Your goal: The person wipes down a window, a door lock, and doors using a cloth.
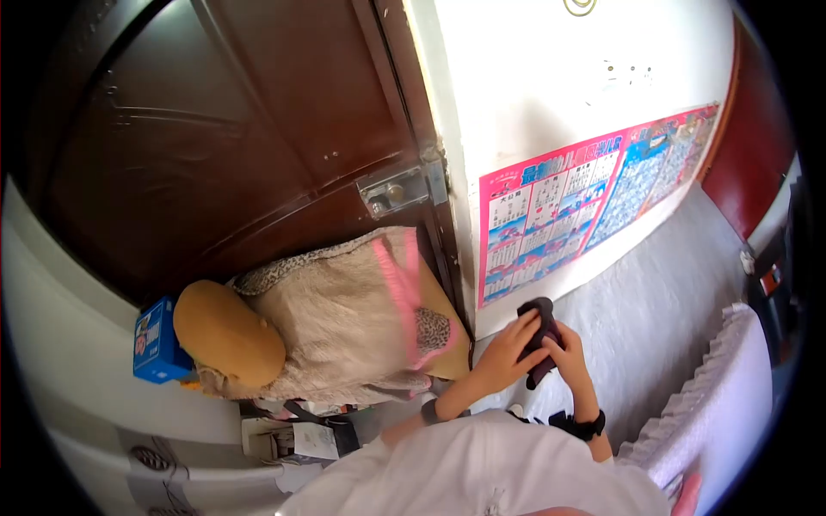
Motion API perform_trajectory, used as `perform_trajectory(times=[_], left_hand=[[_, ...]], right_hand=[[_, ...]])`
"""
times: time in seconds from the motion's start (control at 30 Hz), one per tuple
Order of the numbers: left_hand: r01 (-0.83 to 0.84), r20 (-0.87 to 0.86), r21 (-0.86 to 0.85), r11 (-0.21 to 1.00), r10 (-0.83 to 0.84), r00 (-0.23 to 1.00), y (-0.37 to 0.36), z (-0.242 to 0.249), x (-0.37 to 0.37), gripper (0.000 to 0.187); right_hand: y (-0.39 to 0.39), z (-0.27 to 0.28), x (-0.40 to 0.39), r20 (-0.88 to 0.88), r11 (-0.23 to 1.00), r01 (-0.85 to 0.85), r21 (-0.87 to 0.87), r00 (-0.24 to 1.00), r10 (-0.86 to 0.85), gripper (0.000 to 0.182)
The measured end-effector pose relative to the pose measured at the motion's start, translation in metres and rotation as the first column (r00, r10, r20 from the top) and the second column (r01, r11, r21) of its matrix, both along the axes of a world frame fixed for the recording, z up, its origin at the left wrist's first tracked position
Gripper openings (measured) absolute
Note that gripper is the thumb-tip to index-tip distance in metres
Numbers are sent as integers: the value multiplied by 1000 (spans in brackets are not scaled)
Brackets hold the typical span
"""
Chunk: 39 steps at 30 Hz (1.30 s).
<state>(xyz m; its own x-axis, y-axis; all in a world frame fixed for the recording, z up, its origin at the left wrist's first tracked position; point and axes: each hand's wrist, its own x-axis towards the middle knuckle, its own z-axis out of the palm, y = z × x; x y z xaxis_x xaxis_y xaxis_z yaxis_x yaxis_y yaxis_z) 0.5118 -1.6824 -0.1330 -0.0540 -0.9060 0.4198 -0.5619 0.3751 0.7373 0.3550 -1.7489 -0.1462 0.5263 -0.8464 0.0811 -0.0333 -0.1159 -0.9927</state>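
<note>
Both of my hands are in front of my white shirt, closed around a small, dark maroon-black piece of cloth (542,371). My left hand (506,354) grips it from the left, with the fingers over its upper part. My right hand (569,354) holds its right side, the thumb and fingers pressed on the fabric. The cloth is bunched up, and the hands hide part of it, so its exact kind cannot be told. A dark band sits on each wrist.
On the left, a beige cloth with pink trim (335,301) covers a surface, bearing a tan rounded object (228,335) and a blue box (159,340). Behind are a brown door (258,112) and a wall poster (551,215). A lilac ruffled cover (714,404) is at right.
</note>
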Motion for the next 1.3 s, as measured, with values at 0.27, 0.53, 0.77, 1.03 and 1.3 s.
perform_trajectory(times=[0.27, 0.53, 0.77, 1.03, 1.3], left_hand=[[12, -53, 312, 950, 4, 999, 2, -24, -69, 49], [-67, -163, 157, 985, 93, 982, 7, -27, -73, 44], [-90, -540, 263, 961, 224, 811, 11, -25, -42, 67], [-77, -747, -119, 990, -38, 664, -34, 90, 108, 68], [-348, -536, -134, 928, 228, 813, -92, 222, 156, 64]], right_hand=[[-7, -36, -58, -37, 996, 10, 86, 999, -7, 19], [-15, -29, -69, 21, 996, -89, 29, 996, 88, 16], [-31, 20, -16, 199, 951, -137, -276, 960, 196, 18], [-59, 196, 113, 427, 639, 107, -761, 825, 370, 25], [-142, 271, 273, 432, 423, 333, -843, 887, 164, 29]])
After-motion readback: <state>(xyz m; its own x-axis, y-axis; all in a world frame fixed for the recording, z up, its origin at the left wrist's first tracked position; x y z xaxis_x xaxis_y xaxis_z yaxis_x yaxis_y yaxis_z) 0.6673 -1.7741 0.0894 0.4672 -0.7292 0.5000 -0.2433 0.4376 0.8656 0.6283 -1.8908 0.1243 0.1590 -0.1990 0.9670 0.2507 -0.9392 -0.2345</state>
